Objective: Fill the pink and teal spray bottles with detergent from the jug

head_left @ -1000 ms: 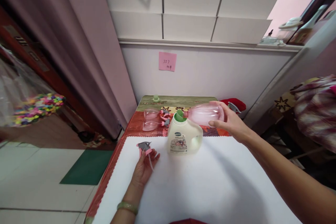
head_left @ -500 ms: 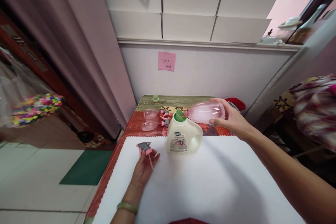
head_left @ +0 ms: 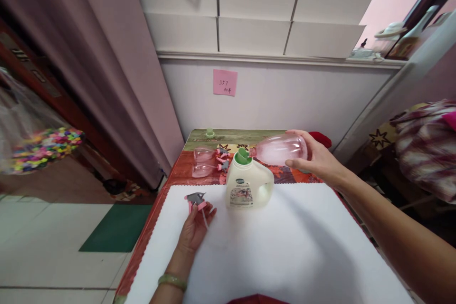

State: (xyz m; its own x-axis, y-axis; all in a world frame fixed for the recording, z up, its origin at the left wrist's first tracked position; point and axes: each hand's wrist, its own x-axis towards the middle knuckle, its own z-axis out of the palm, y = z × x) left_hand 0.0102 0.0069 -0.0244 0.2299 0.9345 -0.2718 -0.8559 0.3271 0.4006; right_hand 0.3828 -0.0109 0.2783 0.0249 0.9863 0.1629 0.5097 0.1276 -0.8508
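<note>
My right hand (head_left: 315, 156) grips the base end of a clear pink bottle (head_left: 278, 149), which is tipped on its side. Its neck meets the green spout of a cream jug (head_left: 245, 180) standing upright on the white mat (head_left: 285, 247). In my left hand (head_left: 197, 225) is a grey and pink spray nozzle (head_left: 196, 199), its thin tube pointing down toward me. Left of the jug and farther back, two pink spray bottles (head_left: 204, 162) lie on their sides with grey and pink nozzles on. How much liquid the tipped bottle holds I cannot tell.
A pale green cap (head_left: 210, 132) sits at the table's far edge. Behind the table is a white wall with a pink note (head_left: 225, 82). A bag of colourful pieces (head_left: 48, 147) hangs at the left. Checked cloth (head_left: 427, 147) is at the right.
The pink bottle and my right hand have shifted very slightly, with the bottle still at the jug's spout. My left hand keeps the spray nozzle in the same place.
</note>
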